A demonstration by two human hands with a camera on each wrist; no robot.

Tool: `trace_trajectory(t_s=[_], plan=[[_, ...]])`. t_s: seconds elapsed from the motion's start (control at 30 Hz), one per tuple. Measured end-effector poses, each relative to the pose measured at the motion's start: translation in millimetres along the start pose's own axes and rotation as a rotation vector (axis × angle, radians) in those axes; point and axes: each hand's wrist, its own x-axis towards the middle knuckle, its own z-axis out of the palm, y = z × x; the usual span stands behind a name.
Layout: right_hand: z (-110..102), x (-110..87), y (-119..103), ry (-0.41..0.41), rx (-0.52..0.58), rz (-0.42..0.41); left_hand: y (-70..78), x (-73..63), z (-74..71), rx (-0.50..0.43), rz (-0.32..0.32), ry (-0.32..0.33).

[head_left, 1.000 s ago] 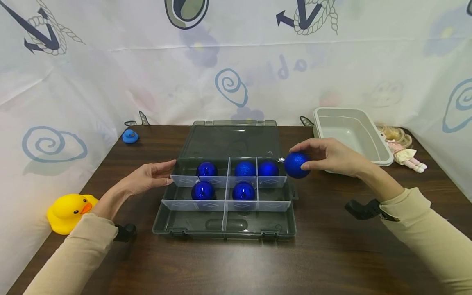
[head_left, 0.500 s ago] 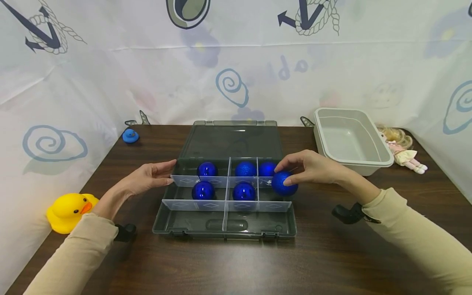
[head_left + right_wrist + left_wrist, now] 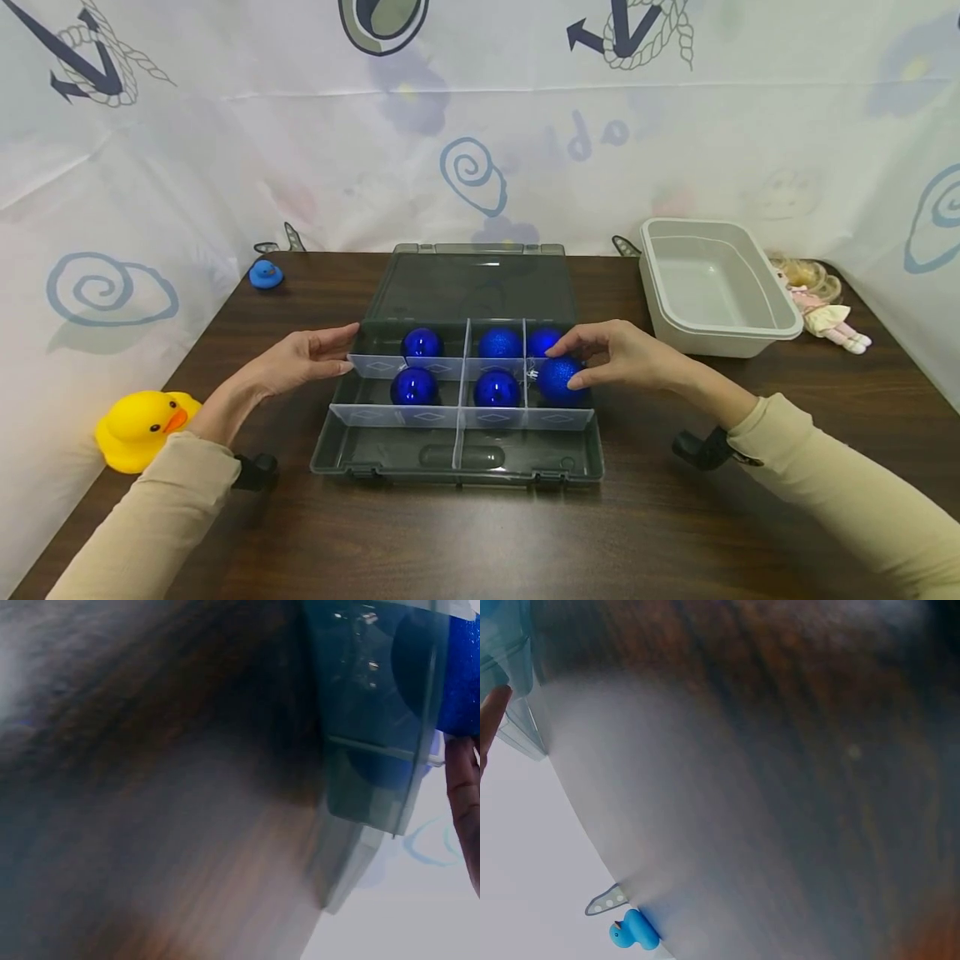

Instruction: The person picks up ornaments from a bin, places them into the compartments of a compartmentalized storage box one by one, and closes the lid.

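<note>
A grey see-through divided box (image 3: 390, 450) lies with its lid (image 3: 480, 283) folded back. My right hand (image 3: 626, 358) pinches a glittery blue Christmas bauble (image 3: 559, 380) between thumb and fingers. This bauble is down in the right compartment of the middle row, its silver cap pointing left. The right wrist view shows part of the same bauble (image 3: 461, 682) above the box wall. Several other blue baubles sit in the back and middle rows, among them a shiny one (image 3: 415, 387) and a glittery one (image 3: 500, 342). With fingers extended, my left hand (image 3: 300, 360) touches the box's left side.
A grey plastic basin (image 3: 705, 283) stands at the back right, with a doll (image 3: 817, 308) beside it. On the left are a yellow rubber duck (image 3: 138, 429) and a small blue duck (image 3: 265, 274). A printed white cloth hangs behind the table (image 3: 480, 550).
My right hand has brought the glittery bauble left and down, from above the box's right edge into the middle row's right compartment. My left hand has stayed at the box's side.
</note>
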Motion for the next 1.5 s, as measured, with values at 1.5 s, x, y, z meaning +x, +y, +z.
trace_trajectory(t_s=[1.5], plan=[[-29,77.4,62,0.589,0.72,0.549,-3.0,105.6,-43.0,-0.41,-0.232,0.09]])
